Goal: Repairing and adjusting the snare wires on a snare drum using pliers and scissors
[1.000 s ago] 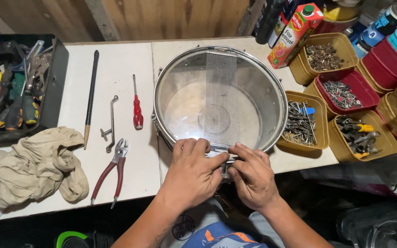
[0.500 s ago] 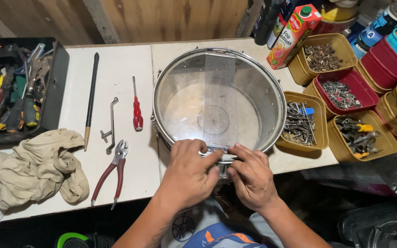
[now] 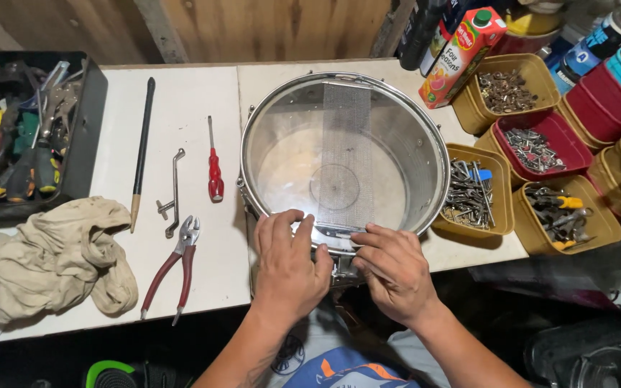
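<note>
A metal snare drum [image 3: 411, 136] lies bottom side up on the white bench, a strip of snare wires [image 3: 345, 154] stretched across its clear head. My left hand [image 3: 289, 266] rests on the near rim, fingers curled over the hoop beside the end plate of the wires. My right hand [image 3: 393, 269] sits next to it on the same rim, fingertips pressing at the wire end plate and the fitting on the shell below. Both hands hide that fitting.
Red-handled pliers [image 3: 174, 266], a drum key [image 3: 170, 201], a red screwdriver [image 3: 214, 169] and a long black-handled tool [image 3: 141, 151] lie left of the drum. A beige rag [image 3: 52, 259] and a black toolbox [image 3: 23, 129] sit further left. Yellow and red bins of hardware [image 3: 533, 151] and a juice carton [image 3: 461, 54] stand on the right.
Both hands have stayed on the near rim, with only small shifts of the fingers at the wire end. The drum has not moved.
</note>
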